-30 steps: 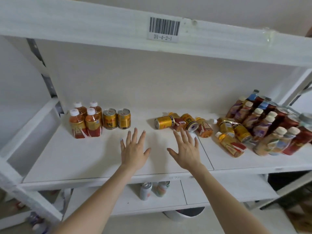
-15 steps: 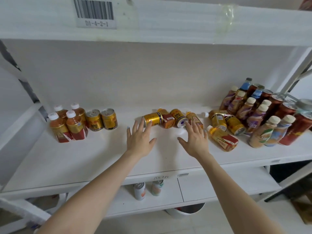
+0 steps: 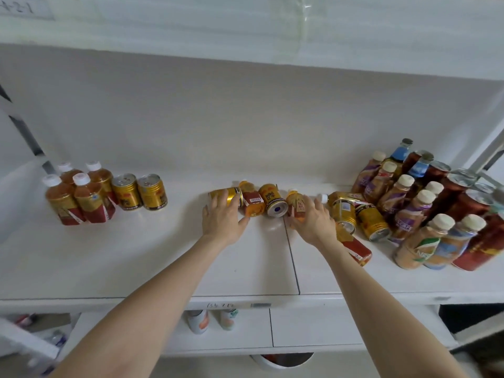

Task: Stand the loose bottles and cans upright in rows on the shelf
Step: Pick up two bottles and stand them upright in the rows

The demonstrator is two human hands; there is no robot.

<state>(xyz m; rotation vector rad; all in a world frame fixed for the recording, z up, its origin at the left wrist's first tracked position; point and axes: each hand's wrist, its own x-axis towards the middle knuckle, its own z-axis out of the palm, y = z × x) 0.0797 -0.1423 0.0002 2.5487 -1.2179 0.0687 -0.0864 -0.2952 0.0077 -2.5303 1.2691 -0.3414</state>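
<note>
On the white shelf (image 3: 131,257), my left hand (image 3: 222,221) curls over a gold can (image 3: 230,195) lying on its side. My right hand (image 3: 313,222) curls over a small orange bottle (image 3: 296,204), also lying down. Between my hands lie a red-labelled bottle (image 3: 252,203) and another gold can (image 3: 274,204) with its base toward me. To the right of my right hand lie two more gold cans (image 3: 344,214) (image 3: 372,222), and a red-labelled bottle (image 3: 356,249) is partly hidden under my wrist. At the far left, several orange bottles (image 3: 79,199) and two gold cans (image 3: 139,192) stand upright.
A dense group of upright bottles and dark red cans (image 3: 425,211) fills the shelf's right end. The upper shelf board (image 3: 245,31) hangs low overhead. Two bottles (image 3: 210,320) stand on the shelf below. A seam (image 3: 291,257) divides the shelf surface.
Both hands have reached forward from the bare shelf front onto the lying can and bottle. The camera has moved closer and to the right.
</note>
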